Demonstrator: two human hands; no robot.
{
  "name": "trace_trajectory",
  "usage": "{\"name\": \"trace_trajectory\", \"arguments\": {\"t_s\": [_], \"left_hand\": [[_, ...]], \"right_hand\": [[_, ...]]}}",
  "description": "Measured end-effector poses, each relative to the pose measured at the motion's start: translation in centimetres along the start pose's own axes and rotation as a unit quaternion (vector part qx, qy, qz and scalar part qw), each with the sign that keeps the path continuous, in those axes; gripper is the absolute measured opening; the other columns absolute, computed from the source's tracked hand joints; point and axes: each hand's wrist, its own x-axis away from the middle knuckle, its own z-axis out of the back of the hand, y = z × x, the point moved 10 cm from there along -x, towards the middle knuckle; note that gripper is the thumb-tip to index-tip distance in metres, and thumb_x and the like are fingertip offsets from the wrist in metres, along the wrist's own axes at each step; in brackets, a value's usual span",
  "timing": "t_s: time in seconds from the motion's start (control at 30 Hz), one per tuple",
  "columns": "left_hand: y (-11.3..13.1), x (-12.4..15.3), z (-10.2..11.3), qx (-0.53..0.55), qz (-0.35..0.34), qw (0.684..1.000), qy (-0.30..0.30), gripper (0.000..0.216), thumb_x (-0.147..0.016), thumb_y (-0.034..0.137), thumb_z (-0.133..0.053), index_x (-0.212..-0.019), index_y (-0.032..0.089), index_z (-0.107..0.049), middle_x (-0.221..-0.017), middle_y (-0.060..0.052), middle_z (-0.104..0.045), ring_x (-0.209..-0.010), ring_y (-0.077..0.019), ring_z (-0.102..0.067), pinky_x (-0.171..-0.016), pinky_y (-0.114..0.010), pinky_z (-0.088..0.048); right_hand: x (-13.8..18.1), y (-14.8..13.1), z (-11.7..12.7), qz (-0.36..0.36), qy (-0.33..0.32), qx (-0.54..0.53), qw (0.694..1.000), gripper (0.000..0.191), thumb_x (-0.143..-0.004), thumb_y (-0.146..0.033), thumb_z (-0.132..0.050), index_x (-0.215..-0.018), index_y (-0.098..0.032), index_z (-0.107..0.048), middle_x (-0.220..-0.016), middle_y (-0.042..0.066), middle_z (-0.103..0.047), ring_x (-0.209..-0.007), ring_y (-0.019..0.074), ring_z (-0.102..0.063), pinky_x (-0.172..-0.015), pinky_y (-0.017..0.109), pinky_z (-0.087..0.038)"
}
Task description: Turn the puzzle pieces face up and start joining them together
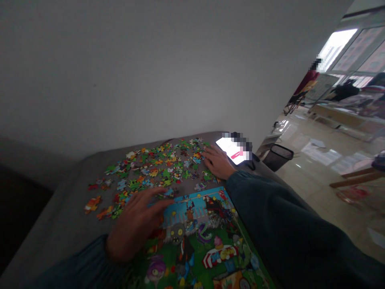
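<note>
My left hand (138, 224) is over the left edge of a colourful puzzle board (195, 237) printed with cartoon zombies and plants. Its thumb and index finger are apart, with a small bluish puzzle piece (171, 192) near their tips; nothing appears gripped. Farther back, my right hand (219, 162) rests with fingers spread on the right edge of the loose puzzle pieces (168, 162). Its fingertips touch or nearly touch some pieces; any piece beneath them is hidden. The loose pieces, mostly green and orange, spread behind and left of the board.
A lit phone (231, 150) lies just right of my right hand. Grey cloth (72, 192) covers the table, which stands against a pale wall (150, 72). On the floor at the right are a dark mesh bin (278, 156) and a wooden-legged stool (357, 178).
</note>
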Motion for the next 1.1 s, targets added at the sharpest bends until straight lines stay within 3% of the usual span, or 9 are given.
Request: {"name": "trace_trajectory", "arguments": {"t_s": [0.1,0.2,0.43,0.6,0.87,1.1], "left_hand": [[-4.3,0.0,0.3,-0.050,0.079,0.995,0.022,0.026,-0.094,0.026,-0.048,-0.108,0.027,-0.069,-0.125,-0.010,-0.060,-0.113,-0.0312,-0.055,-0.091,-0.049,-0.046],[-6.1,0.3,0.4,-0.080,0.112,0.990,0.035,0.027,-0.092,0.029,-0.048,-0.108,0.026,-0.069,-0.127,-0.010,-0.060,-0.121,-0.0338,-0.051,-0.095,-0.052,-0.042],[-3.3,0.8,0.3,-0.067,0.051,0.996,0.029,0.027,-0.091,0.029,-0.047,-0.105,0.030,-0.070,-0.127,-0.007,-0.061,-0.124,-0.0315,-0.049,-0.092,-0.049,-0.043],[-3.0,0.9,0.0,-0.048,0.039,0.998,0.019,0.026,-0.091,0.028,-0.048,-0.104,0.032,-0.070,-0.125,-0.006,-0.063,-0.121,-0.0310,-0.051,-0.090,-0.049,-0.043],[-1.6,0.9,0.2,-0.005,0.020,1.000,0.010,0.028,-0.090,0.023,-0.048,-0.107,0.032,-0.068,-0.130,-0.004,-0.059,-0.126,-0.0289,-0.047,-0.096,-0.049,-0.040],[0.7,1.0,1.0,0.064,0.003,0.998,-0.002,0.024,-0.091,0.025,-0.052,-0.109,0.032,-0.066,-0.128,-0.002,-0.061,-0.124,-0.0255,-0.049,-0.096,-0.045,-0.043]], "right_hand": [[0.2,-0.3,-0.8,0.012,-0.026,0.010,1.000,0.036,-0.095,-0.028,-0.042,-0.127,-0.026,-0.059,-0.136,0.006,-0.055,-0.134,0.0269,-0.035,-0.107,0.052,-0.026],[0.4,-0.3,-0.6,0.007,-0.016,0.003,1.000,0.033,-0.094,-0.027,-0.044,-0.121,-0.025,-0.064,-0.131,0.006,-0.059,-0.128,0.0269,-0.040,-0.104,0.051,-0.028],[0.9,-1.5,0.5,0.031,-0.025,-0.013,0.999,0.031,-0.091,-0.018,-0.047,-0.115,-0.024,-0.066,-0.120,0.007,-0.063,-0.115,0.0243,-0.047,-0.099,0.045,-0.032],[0.8,-0.7,0.8,-0.007,-0.016,-0.019,1.000,0.042,-0.089,-0.019,-0.051,-0.131,-0.017,-0.053,-0.119,0.012,-0.062,-0.115,0.0258,-0.048,-0.096,0.044,-0.034],[0.6,-0.9,1.5,0.007,0.023,-0.046,0.999,0.013,-0.087,-0.020,-0.059,-0.094,-0.022,-0.069,-0.105,0.006,-0.069,-0.107,0.0245,-0.053,-0.092,0.044,-0.034],[0.7,-0.4,2.7,0.018,0.094,-0.026,0.995,0.015,-0.091,-0.024,-0.055,-0.099,-0.021,-0.068,-0.096,0.005,-0.070,-0.096,0.0228,-0.058,-0.088,0.040,-0.037]]}}
